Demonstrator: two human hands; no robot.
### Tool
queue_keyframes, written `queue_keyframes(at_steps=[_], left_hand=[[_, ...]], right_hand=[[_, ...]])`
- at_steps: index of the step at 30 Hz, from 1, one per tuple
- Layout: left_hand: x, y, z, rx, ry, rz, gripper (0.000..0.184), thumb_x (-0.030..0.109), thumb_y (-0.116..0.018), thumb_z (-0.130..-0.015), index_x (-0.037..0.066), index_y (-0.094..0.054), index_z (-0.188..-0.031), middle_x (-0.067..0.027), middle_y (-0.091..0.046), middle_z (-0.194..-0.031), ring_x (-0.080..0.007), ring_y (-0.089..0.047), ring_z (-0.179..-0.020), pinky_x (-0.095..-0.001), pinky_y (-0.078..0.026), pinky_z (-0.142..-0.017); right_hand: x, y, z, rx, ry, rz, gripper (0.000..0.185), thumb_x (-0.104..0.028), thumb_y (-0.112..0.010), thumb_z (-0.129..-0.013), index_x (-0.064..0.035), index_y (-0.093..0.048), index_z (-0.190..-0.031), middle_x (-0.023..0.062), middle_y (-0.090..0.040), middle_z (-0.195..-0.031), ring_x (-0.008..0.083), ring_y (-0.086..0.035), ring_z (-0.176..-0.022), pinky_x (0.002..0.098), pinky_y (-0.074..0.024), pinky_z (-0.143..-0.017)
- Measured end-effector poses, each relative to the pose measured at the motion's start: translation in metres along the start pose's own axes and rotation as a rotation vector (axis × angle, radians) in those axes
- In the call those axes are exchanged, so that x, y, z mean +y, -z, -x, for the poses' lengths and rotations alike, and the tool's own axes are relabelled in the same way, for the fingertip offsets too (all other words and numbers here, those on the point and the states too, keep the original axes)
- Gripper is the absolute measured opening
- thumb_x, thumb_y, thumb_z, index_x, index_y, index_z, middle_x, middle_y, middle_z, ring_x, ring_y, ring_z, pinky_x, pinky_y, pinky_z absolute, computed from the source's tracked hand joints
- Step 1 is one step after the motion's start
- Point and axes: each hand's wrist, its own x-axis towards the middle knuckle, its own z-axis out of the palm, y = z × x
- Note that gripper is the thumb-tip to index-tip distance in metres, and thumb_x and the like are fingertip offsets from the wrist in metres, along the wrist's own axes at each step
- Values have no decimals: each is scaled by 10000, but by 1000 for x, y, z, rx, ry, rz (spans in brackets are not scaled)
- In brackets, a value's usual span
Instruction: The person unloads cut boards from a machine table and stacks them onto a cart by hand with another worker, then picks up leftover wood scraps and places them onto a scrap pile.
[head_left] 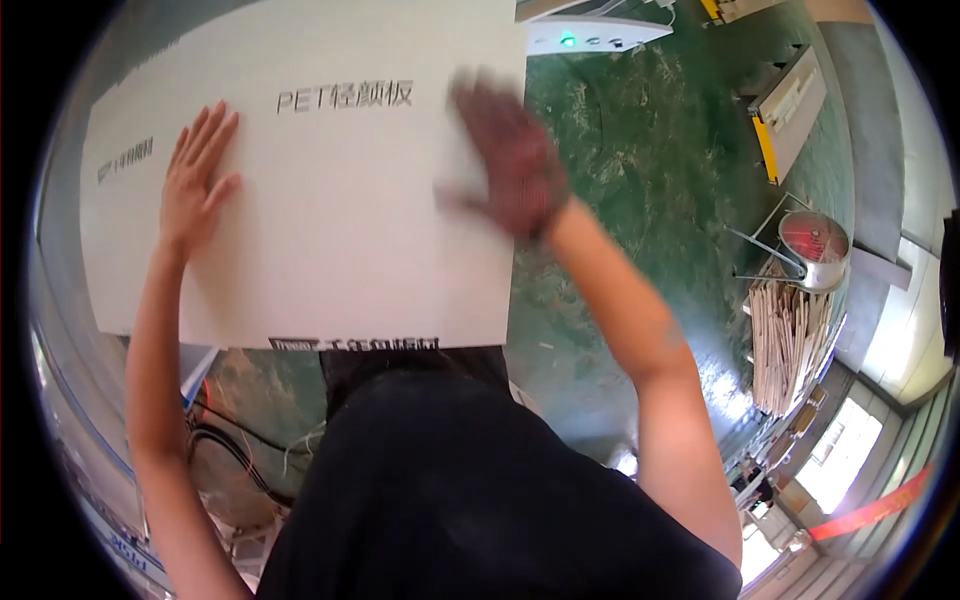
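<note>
Left hand, one, bare: we find it at the upper left of the frame, laid palm down on the board, fingers extended and slightly parted, thumb out to the side, gripping nothing.

Cables, black, looped: lower left, below the board's near edge.

White board, one, large and flat: it fills the upper left and upper centre, reaching past the top edge of the frame. We note dark printing in three places: "PET" with Chinese characters at upper centre, smaller lettering toward the left end, and a strip along the near edge.

Black shirt, worn by the person: bottom centre.

Right hand, one, in a dark reddish glove: upper centre, over the board's right-hand part, fingers and thumb spread, clasping nothing. It is blurred, and we cannot tell whether it touches the surface.

White control panel, green light lit: top, right of centre.

Green floor, scuffed: right of the board.

Stack of flat pieces: right.

Yellow-edged panel: upper right.

Round fan, on a metal stand: right, just above the stack.

Red banner: lower right.
</note>
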Motion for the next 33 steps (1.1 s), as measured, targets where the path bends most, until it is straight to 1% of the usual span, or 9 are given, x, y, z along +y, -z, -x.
queue_keyframes(at_steps=[3,4,6,8,12,20,23,28,33], left_hand=[[3,-2,2,0,40,8,634,517,-489,-1026,207,-473,-1579,-19,-386,-1673,-233,-274,-1578,-436,-156,-1310],[3,-3,2,-4,55,15,636,520,-488,-1025,208,-474,-1578,-19,-387,-1672,-231,-277,-1577,-435,-158,-1309],[4,-7,4,-7,60,3,646,457,-565,-990,211,-474,-1580,-19,-387,-1674,-244,-290,-1573,-440,-166,-1307],[-2,-4,4,-7,70,-17,655,417,-608,-972,212,-475,-1580,-22,-387,-1674,-251,-296,-1571,-443,-173,-1304],[-15,9,2,-30,96,72,641,387,-630,-975,217,-481,-1574,-56,-394,-1668,-273,-309,-1564,-456,-188,-1295],[-32,21,9,6,76,104,646,420,-619,-986,219,-465,-1580,-56,-399,-1663,-259,-321,-1556,-449,-193,-1295],[-32,30,8,4,89,140,643,440,-614,-986,214,-476,-1571,-69,-403,-1658,-261,-317,-1557,-444,-191,-1297],[-38,29,12,37,83,216,595,340,-681,-932,127,-560,-1475,-154,-501,-1555,-318,-385,-1504,-469,-246,-1284],[-38,27,13,69,104,260,569,308,-664,-948,161,-558,-1487,-79,-495,-1578,-284,-381,-1511,-438,-245,-1289]], right_hand=[[53,2,-68,326,-48,-91,862,-419,-718,-917,38,-376,-1563,266,-413,-1596,428,-361,-1499,498,-252,-1264],[42,11,-62,328,-17,-125,914,-518,-625,-985,95,-298,-1579,339,-344,-1606,469,-294,-1527,500,-224,-1271],[36,-17,-17,439,-6,-84,979,-541,-687,-905,54,-317,-1589,261,-346,-1641,454,-267,-1543,526,-192,-1283],[-12,-33,51,212,-116,-196,1114,-596,-676,-869,54,-190,-1632,260,-223,-1696,460,-177,-1572,531,-171,-1285],[-134,-24,146,-179,-152,-95,1201,-870,-569,-803,100,-408,-1491,312,-377,-1595,481,-231,-1551,639,-119,-1266],[-35,-17,-92,40,-427,448,1085,-720,-531,-932,90,-245,-1596,296,-222,-1678,441,-153,-1582,508,-81,-1300],[-92,-47,-235,-90,-575,142,1251,-867,-559,-815,76,-285,-1589,289,-261,-1667,406,-212,-1571,450,-162,-1291],[-207,-130,-398,-265,-169,42,1279,-936,-420,-814,52,-259,-1610,250,-238,-1693,370,-189,-1590,453,-107,-1304],[-172,-115,-366,-250,-60,47,1194,-915,-369,-860,-38,-207,-1655,176,-150,-1739,331,-101,-1616,451,-61,-1311]])
